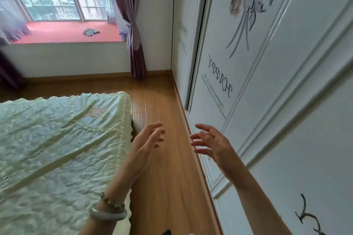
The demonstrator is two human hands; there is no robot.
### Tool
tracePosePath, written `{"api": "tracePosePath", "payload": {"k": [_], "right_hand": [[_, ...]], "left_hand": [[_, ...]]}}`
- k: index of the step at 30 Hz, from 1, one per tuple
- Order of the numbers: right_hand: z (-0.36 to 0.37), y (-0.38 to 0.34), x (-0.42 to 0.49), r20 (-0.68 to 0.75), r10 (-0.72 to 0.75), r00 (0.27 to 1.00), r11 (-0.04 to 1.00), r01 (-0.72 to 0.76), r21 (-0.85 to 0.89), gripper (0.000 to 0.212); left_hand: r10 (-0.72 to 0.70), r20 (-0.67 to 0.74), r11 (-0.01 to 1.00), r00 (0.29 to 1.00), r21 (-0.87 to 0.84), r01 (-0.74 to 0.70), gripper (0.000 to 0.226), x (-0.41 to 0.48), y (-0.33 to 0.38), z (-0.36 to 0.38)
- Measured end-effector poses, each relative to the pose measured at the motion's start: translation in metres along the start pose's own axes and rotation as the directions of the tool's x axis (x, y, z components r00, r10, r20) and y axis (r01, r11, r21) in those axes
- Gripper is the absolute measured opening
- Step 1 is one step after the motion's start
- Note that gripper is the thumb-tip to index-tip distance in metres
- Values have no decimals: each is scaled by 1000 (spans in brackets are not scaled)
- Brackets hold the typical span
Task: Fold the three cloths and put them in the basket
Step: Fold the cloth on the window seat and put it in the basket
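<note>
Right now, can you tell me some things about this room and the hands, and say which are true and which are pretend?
1. Both hands are empty, fingers spread. True: the left hand and right hand hold nothing.
2. The left wrist wears a pale jade-like bangle. True; a beaded bracelet sits beside it.
3. The quilted bedspread is bright red. False: the quilted bedspread is pale green.
4. The hands hover over a carpet. False: below them is a brown wooden plank floor.
5. A basket stands on the bed. False: no basket shows anywhere.
</note>
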State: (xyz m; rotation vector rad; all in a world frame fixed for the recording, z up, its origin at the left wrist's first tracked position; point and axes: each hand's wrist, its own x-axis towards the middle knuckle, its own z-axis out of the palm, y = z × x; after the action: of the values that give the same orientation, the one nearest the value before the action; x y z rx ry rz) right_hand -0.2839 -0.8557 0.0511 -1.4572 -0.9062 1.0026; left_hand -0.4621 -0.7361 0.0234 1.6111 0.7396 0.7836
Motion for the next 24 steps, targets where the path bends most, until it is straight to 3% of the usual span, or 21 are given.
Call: {"api": "tracePosePath", "payload": {"k": [5,10,16,24], "right_hand": [[-6,0,90,64,37,997,999,-37,-4,42],[-19,-1,204,102,20,995,1000,-20,2,38],[-38,-18,356,188,-9,982,1000,12,-12,32],[-42,-41,515,290,-3,957,999,12,-29,31]], "left_hand": [[-12,-52,1000,999,13,13,31,75,-19,-16],[-10,-101,1000,995,28,13,70,167,-35,-35],[-22,-165,995,986,88,37,39,299,-40,-50],[-49,-303,996,952,56,69,34,432,-51,-88]]}}
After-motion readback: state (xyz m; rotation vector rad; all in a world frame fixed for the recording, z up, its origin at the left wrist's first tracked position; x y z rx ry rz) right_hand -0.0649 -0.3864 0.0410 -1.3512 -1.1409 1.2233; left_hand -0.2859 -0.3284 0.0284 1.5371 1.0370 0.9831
